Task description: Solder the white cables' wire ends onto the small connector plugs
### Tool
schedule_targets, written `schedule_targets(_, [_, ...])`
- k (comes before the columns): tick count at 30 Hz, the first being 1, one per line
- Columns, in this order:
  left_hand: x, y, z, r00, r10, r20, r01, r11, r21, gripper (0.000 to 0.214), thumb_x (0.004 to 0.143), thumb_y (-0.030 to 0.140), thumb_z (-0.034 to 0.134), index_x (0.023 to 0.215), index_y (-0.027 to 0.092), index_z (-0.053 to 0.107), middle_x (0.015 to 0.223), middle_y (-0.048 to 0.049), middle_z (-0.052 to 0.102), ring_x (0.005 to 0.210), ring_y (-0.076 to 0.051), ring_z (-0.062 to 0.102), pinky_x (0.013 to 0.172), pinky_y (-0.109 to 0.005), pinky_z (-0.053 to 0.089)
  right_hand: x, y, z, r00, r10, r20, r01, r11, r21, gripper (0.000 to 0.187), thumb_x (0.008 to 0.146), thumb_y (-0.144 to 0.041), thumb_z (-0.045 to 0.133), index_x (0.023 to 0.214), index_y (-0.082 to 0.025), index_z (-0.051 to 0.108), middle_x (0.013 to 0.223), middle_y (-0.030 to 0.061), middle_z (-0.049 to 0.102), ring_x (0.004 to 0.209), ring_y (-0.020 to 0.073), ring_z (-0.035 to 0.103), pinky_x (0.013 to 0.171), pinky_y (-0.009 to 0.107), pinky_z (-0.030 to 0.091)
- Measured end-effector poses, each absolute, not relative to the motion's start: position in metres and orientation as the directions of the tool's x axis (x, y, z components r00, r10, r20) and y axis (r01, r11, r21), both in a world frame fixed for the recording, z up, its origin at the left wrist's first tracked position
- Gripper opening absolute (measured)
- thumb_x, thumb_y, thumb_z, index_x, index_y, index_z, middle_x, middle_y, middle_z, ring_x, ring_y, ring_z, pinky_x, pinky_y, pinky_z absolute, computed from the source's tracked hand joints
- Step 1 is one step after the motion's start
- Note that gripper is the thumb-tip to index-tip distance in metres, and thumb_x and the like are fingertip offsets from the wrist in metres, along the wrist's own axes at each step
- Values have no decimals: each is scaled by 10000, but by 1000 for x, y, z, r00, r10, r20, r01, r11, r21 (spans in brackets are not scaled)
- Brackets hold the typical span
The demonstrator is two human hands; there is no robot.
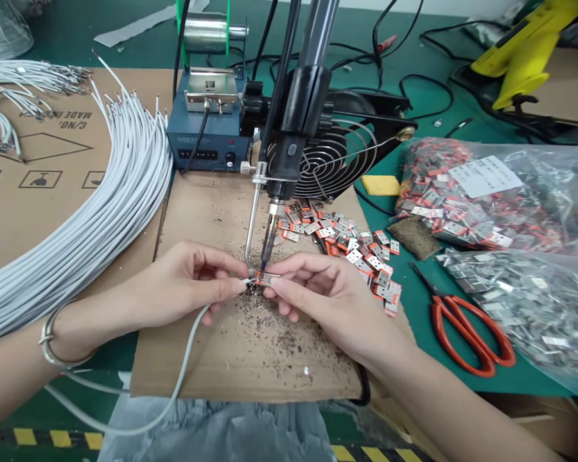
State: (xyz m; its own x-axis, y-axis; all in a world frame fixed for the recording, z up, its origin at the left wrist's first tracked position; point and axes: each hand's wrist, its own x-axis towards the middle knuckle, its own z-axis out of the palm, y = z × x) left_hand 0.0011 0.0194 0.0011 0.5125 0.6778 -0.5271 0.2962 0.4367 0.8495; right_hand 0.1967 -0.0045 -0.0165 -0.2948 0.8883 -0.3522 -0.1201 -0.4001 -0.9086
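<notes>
My left hand (197, 282) pinches the end of a white cable (189, 350), whose length loops down past the cardboard's front edge. Between the thumb and fingers of my right hand (313, 285) is a small USB connector (270, 279), metal with an orange-red part. The cable's end meets the connector's left end. Just above that spot stands the tip of a soldering iron (270, 240), fixed in a stand. A thin metal solder feed tube (253, 224) comes down beside it. Whether the tip touches the joint I cannot tell.
A pile of USB connectors (351, 244) lies right of the iron, near a fan (318, 160). Red-handled scissors (462, 327) and bags of connectors (462, 192) are farther right. A white cable bundle (110, 192) lies left. Behind stands the blue solder feeder (209, 141). Dark debris covers the cardboard (173, 372).
</notes>
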Motion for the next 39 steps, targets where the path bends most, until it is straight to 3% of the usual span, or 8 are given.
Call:
schedule_targets(21, [0,20,0,483,700,-526,362,388,848,155,736,247,649,859,156,673,509,58,547,395,-65,506,435,-185,430,195,-3,-17,-272,899,-344,-34,-367,-930,164,643,-259,732,749,-155,664,602,11,662,411,59,519,376,166,440])
schedule_targets(27, [2,22,4,493,694,-525,370,379,848,114,719,227,649,778,138,688,462,60,519,384,-57,470,396,-164,406,197,-1,-17,-317,880,-353,-27,-380,-924,125,648,-225,718,733,-153,659,585,-1,651,395,53,505,353,160,410])
schedule_targets(39, [4,18,6,443,780,-441,418,256,872,139,735,264,641,739,130,675,591,20,591,470,-59,465,403,-133,425,197,0,-17,-318,883,-346,-73,-386,-920,84,658,-182,703,729,-149,674,576,0,666,365,32,460,328,142,346])
